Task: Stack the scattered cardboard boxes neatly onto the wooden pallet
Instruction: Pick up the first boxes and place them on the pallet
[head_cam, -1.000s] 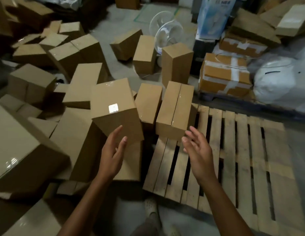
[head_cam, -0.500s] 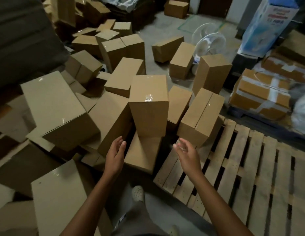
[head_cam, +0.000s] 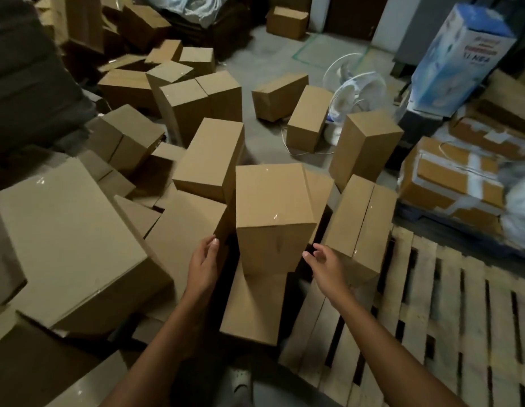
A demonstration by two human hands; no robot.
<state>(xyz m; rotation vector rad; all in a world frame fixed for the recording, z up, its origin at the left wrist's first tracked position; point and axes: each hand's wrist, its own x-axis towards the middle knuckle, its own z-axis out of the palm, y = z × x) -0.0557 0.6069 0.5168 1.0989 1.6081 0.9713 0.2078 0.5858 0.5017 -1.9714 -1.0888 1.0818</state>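
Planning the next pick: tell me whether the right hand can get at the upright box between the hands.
Probably yes. The right hand hovers open beside the upright box, nothing between them; the taped box lies beyond the hand.

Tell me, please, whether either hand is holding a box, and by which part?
Nothing is held. The left hand and the right hand are open on either side of the upright cardboard box, neither gripping it.

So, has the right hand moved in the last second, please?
Yes. The right hand has shifted left, away from the taped box at the corner of the pallet, towards the upright box.
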